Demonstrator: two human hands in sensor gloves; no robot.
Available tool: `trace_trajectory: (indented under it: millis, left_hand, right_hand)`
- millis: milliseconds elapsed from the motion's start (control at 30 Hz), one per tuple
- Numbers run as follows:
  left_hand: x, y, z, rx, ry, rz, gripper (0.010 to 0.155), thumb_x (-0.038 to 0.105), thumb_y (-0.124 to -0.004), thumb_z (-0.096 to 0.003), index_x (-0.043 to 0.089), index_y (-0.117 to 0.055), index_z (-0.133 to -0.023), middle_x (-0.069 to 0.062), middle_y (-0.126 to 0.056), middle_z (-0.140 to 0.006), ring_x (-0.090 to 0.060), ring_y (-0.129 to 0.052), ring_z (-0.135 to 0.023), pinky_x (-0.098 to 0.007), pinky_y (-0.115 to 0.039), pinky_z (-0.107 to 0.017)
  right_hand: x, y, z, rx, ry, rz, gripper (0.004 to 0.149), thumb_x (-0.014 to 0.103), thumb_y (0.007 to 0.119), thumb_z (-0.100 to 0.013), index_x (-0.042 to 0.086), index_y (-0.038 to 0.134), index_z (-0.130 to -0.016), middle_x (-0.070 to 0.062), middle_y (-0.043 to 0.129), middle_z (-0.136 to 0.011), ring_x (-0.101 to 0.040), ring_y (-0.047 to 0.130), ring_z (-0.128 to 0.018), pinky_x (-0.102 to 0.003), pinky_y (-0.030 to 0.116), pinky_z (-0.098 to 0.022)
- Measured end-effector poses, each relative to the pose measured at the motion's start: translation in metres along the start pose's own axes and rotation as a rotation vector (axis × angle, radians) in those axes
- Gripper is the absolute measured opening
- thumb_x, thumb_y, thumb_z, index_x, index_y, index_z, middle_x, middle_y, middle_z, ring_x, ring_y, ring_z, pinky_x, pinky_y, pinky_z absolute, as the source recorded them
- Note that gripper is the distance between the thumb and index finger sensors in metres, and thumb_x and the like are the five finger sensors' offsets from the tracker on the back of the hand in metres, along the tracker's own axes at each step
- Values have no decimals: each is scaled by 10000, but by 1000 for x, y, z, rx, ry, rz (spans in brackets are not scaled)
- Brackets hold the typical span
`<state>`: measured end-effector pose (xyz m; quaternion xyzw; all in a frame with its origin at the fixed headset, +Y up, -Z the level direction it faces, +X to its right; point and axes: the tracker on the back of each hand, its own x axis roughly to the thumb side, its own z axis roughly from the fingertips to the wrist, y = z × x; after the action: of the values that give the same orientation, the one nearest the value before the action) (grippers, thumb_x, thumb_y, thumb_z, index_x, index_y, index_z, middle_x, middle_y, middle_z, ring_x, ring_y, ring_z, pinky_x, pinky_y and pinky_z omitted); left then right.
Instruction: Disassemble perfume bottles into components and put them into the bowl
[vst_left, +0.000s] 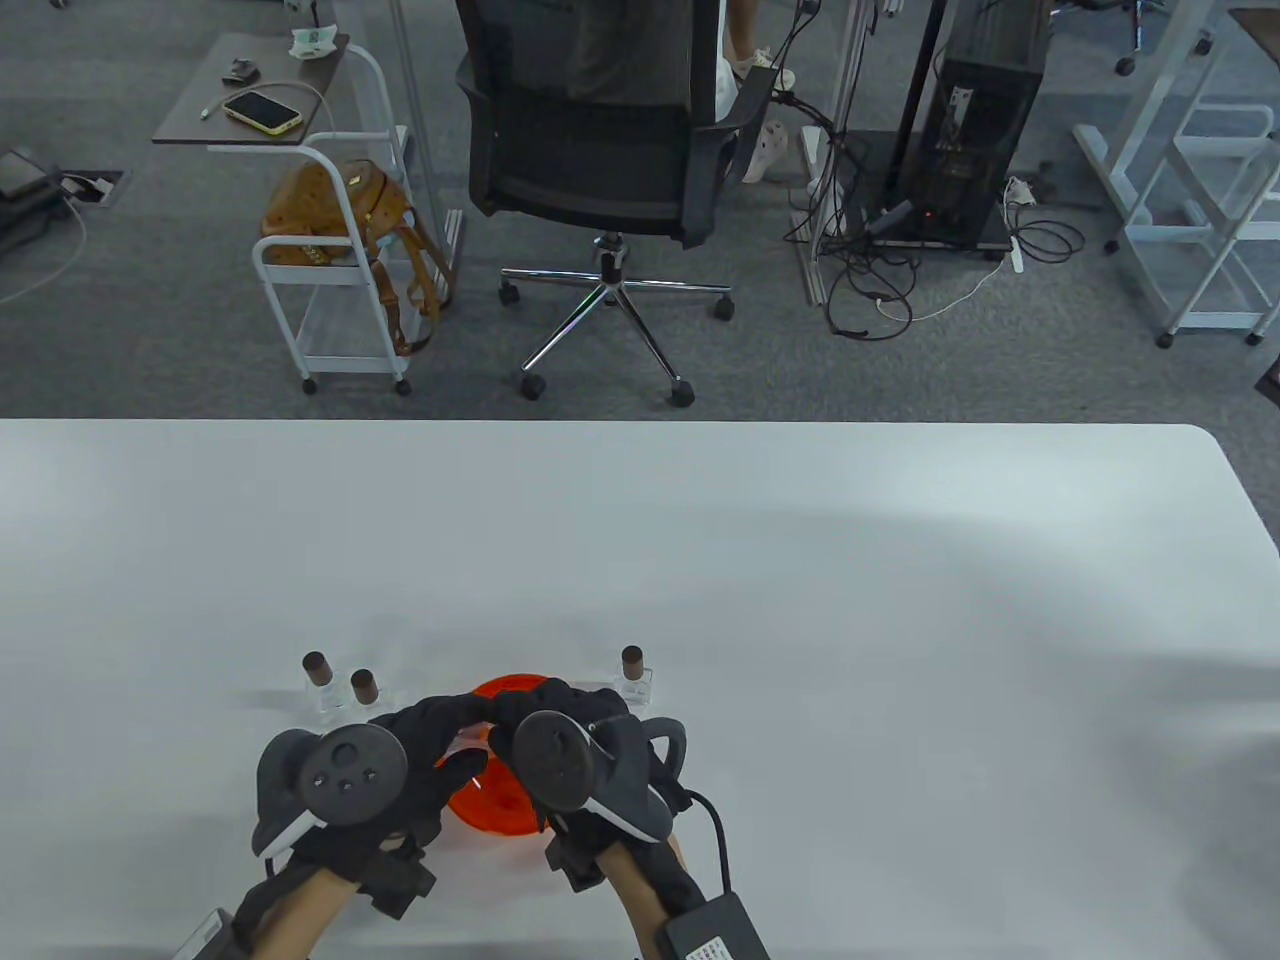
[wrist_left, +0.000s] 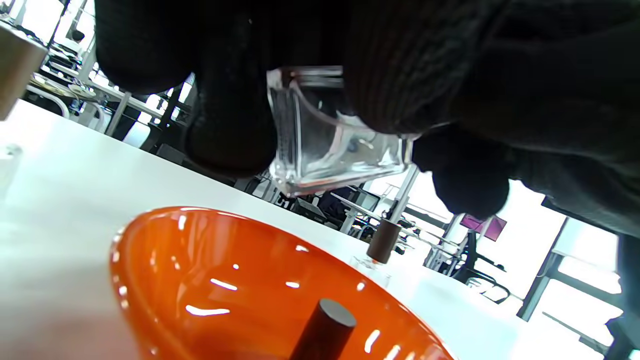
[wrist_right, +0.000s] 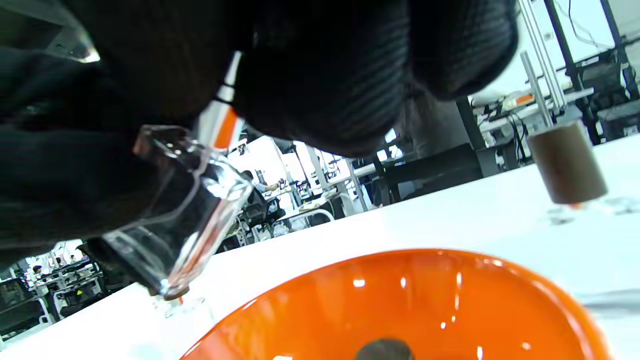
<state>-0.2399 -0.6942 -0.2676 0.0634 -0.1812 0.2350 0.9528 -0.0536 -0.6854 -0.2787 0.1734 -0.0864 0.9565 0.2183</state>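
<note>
Both gloved hands meet above the orange bowl (vst_left: 488, 805). In the left wrist view my left hand's fingers (wrist_left: 230, 125) grip a clear glass perfume bottle (wrist_left: 330, 135) with no cap on it, tilted over the bowl (wrist_left: 200, 280). In the right wrist view my right hand's fingers (wrist_right: 325, 90) curl round the neck end of that bottle (wrist_right: 185, 215). One brown cap (wrist_left: 325, 330) lies inside the bowl. In the table view the left hand (vst_left: 455, 720) and right hand (vst_left: 545, 705) hide the bottle.
Two capped bottles (vst_left: 318, 680) (vst_left: 363, 690) stand just left of the bowl, and a third capped bottle (vst_left: 633, 675) stands at its far right. The white table (vst_left: 800, 600) stretches far and right. An office chair (vst_left: 600, 130) stands beyond the table's far edge.
</note>
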Motion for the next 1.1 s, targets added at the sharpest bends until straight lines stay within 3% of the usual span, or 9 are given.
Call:
trace_trajectory:
  millis: [67,167,300,433,467,600,733,867,1100]
  left_hand:
    - [-1,0,0,-6,0,35,542,352,-890,-409,195,-836,-925,-108,-1006,-866,-301,-1108,-633,-546,-810,-570]
    - [1,-1,1,-16,-13,23,542,353,-893,-408,199,-838,-924,-104,-1006,-868,-302,-1107,-638,-546,-809,-571]
    - [1,0,0,5,-4,1,542,352,-890,-408,192,-838,-923,-109,-1007,-862,-301,-1108,-629,-545,-811,-570]
    - [1,0,1,-10,-11,12,543,351,-895,-407,195,-839,-924,-108,-1006,-867,-307,-1104,-637,-548,-806,-573]
    - [2,-1,1,-14,-17,7,542,351,-892,-408,196,-837,-925,-106,-1005,-869,-304,-1105,-640,-546,-807,-574]
    - [1,-1,0,-1,-4,-7,542,351,-889,-409,190,-838,-924,-110,-1007,-863,-301,-1108,-630,-546,-811,-570]
    - [1,-1,0,-22,-9,10,544,352,-893,-408,194,-838,-925,-108,-1006,-868,-304,-1106,-638,-547,-808,-572]
    - [0,0,-1,-6,8,-2,543,352,-889,-408,192,-838,-924,-108,-1009,-862,-301,-1110,-628,-547,-811,-569]
    - [-15,11,0,52,145,-20,549,348,-894,-406,187,-842,-929,-114,-1009,-864,-312,-1102,-633,-557,-802,-568]
  right_hand:
    - [0,-1,0,-14,12,-13,455,408,855,-354,318,817,-798,37,935,-766,-62,1046,-444,-476,835,-535]
    - [0,-2,1,-47,1,22,411,473,804,-355,329,883,-732,57,1017,-591,-59,1056,-315,-467,860,-499]
    - [0,0,0,0,10,-19,481,393,866,-350,307,792,-818,34,919,-783,-60,1037,-462,-477,831,-540]
    - [1,-1,1,-51,-4,39,431,494,795,-351,328,874,-741,64,1010,-607,-54,1059,-327,-464,863,-498]
    - [1,-1,1,-48,-2,37,406,466,817,-353,331,882,-731,61,1014,-590,-56,1055,-310,-464,862,-496]
    - [-3,1,-1,17,15,-21,481,393,871,-348,306,800,-816,34,923,-776,-60,1038,-450,-478,833,-535]
    - [-2,-1,0,-35,15,7,427,486,798,-352,318,885,-735,53,1019,-600,-59,1064,-320,-466,865,-493]
    - [-1,-1,0,14,6,-14,446,402,860,-351,320,830,-788,39,941,-764,-68,1048,-450,-476,837,-533]
    - [-16,-27,1,-155,37,9,429,418,842,-361,320,838,-779,42,952,-746,-65,1049,-432,-478,839,-529]
